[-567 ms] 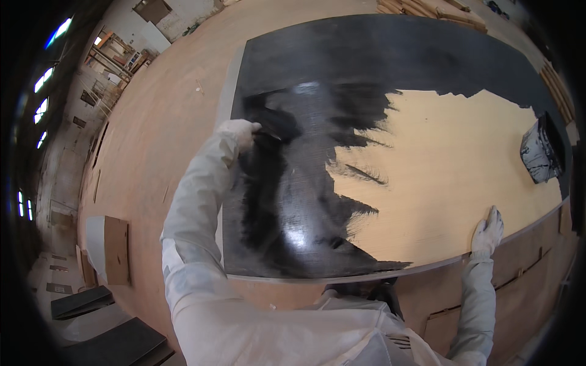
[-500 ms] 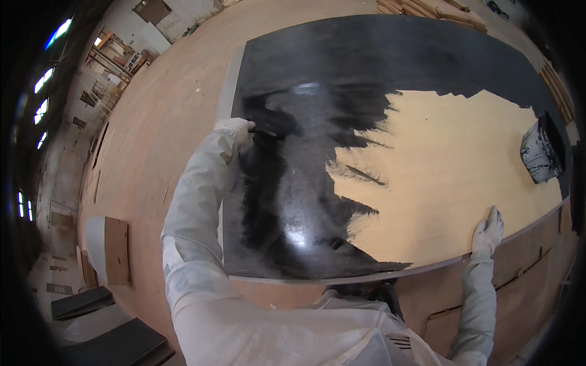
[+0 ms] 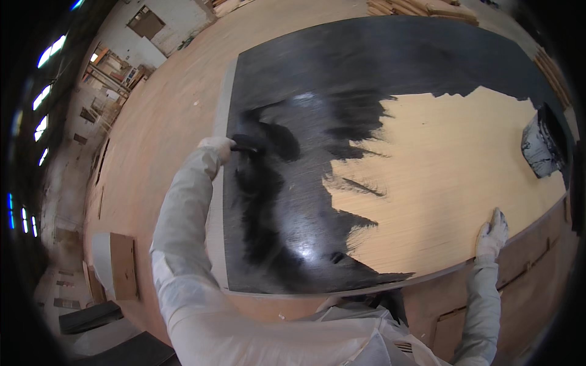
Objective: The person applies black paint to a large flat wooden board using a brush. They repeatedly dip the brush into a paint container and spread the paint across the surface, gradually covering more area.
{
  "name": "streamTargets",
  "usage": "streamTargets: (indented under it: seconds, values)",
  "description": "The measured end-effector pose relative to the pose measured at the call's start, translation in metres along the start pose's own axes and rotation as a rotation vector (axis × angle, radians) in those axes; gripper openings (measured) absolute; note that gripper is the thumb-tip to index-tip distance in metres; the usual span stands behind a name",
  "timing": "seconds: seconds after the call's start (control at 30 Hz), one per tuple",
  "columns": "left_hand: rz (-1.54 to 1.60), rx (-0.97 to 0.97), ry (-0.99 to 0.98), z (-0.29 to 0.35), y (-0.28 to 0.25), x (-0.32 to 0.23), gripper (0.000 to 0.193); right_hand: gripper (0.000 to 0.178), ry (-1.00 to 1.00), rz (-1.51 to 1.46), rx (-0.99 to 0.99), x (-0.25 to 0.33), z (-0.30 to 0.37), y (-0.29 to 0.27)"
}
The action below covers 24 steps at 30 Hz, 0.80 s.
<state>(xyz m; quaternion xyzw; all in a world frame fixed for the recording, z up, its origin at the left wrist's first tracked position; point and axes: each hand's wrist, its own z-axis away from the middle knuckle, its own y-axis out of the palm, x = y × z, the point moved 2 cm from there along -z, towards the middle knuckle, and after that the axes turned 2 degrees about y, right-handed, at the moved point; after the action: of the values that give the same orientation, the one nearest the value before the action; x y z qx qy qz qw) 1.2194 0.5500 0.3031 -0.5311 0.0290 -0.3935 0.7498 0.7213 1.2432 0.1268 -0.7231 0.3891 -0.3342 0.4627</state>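
A large flat board (image 3: 427, 183) lies before me, partly coated with black paint (image 3: 305, 201) and partly bare pale yellow wood. At its left edge my left hand (image 3: 217, 148), in a white glove, is closed around a black-smeared paintbrush (image 3: 247, 144), which rests on the wet black area. The brush head blends into the paint and is hard to make out. My right hand (image 3: 492, 236), also gloved, lies with fingers stretched out on the bare wood by the near right edge. Beyond it, a paint-smeared container (image 3: 538, 146) stands near the board's right side.
Wooden strips (image 3: 421, 11) lie past the far edge, with more strips (image 3: 552, 76) at the right. A box-like block (image 3: 116, 265) stands on the floor at left, near dark panels (image 3: 91, 317). Brown floor (image 3: 159, 116) stretches along the board's left side.
My left hand has moved slightly nearer and to the left with the paintbrush, leaving a dark curved smear of paint. The right hand stays on the board. The view has shifted a little.
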Motion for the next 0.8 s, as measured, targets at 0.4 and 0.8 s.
streamTargets:
  seconds: [0.4, 0.8]
  values:
    - [-0.074, -0.05, 0.219, 0.063, -0.006, -0.11, 0.041, 0.06, -0.015, 0.047, -0.034, -0.026, 0.005, -0.001]
    - [-0.014, 0.008, 0.14, 0.106, 0.007, -0.089, 0.042, 0.058, -0.028, 0.038, -0.039, -0.019, -0.001, 0.014]
